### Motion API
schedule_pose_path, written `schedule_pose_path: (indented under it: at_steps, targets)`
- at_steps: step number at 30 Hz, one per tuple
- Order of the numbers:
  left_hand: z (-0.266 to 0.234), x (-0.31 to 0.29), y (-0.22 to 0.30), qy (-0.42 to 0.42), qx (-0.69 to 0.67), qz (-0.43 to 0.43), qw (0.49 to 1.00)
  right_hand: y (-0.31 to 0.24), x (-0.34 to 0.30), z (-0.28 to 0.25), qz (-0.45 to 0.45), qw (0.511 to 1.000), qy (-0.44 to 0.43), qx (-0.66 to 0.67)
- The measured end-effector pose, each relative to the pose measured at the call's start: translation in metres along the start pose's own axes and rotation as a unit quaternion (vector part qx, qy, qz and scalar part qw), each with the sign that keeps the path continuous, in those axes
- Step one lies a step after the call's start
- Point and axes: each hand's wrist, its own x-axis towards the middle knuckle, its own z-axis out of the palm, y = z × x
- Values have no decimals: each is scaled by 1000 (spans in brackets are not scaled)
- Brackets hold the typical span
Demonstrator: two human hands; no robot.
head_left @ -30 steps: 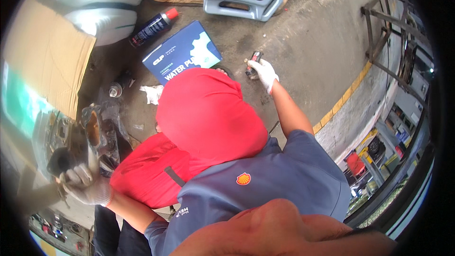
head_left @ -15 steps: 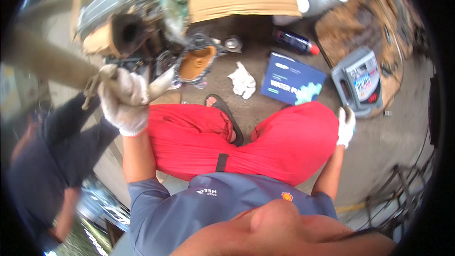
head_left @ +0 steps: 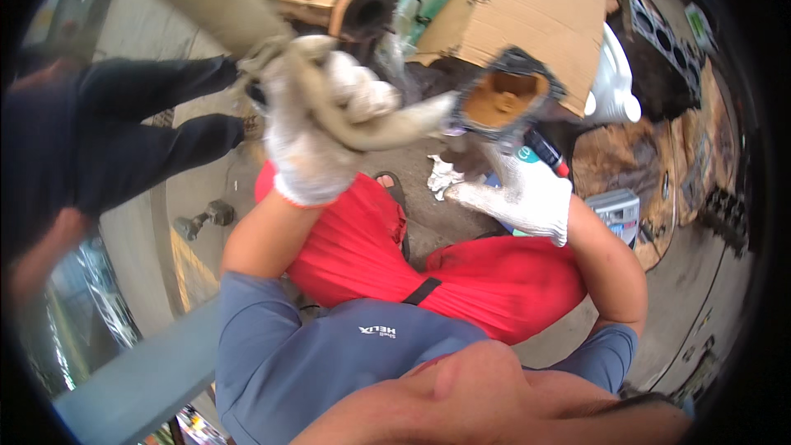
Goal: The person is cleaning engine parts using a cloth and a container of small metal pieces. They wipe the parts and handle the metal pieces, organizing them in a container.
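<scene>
My left hand (head_left: 309,136), in a white knit glove, is closed round a bent beige hose (head_left: 404,125). A thick beige tube (head_left: 198,0) runs from it to the upper left. The hose's pale end meets the left edge of a dark metal housing (head_left: 503,100) with a rusty orange hollow. My right hand (head_left: 523,194), gloved too, has its fingers at the housing's lower edge and seems to grip it from beneath; some fingers are blurred. Below the housing lies a crumpled white cloth (head_left: 443,175). A dark bottle with a red cap (head_left: 548,152) shows beyond the right hand.
A cardboard sheet (head_left: 535,16) and white jugs (head_left: 614,82) stand ahead. Farther right are an engine block (head_left: 659,37) and a grey jug (head_left: 614,210) beside stained cardboard. At the left is a person in dark trousers (head_left: 156,140). A dumbbell-shaped metal part (head_left: 204,218) lies nearby.
My right hand has come from beside the right knee to the housing. My left hand has moved right with the hose, and the housing has shifted right with it. The view has turned.
</scene>
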Motion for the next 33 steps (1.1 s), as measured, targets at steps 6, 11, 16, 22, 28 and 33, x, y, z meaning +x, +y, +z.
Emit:
schedule_pose_path:
  at_steps: [6,11,16,22,28,33]
  targets:
    - [1,-10,-29,49,-35,-95,994,-3,26,41,-167,808,210,525]
    - [-19,-26,-34,130,62,-166,975,15,36,15,-154,842,137,499]
    - [-45,-42,-31,205,104,-265,936,31,68,13,-95,860,76,496]
    - [-88,-53,-26,277,81,-307,907,45,107,38,-37,855,28,516]
    - [-99,-49,-18,348,117,-310,877,38,124,46,-39,874,-3,484]
    - [-142,-58,-13,370,152,-298,867,68,166,85,-64,841,-32,537]
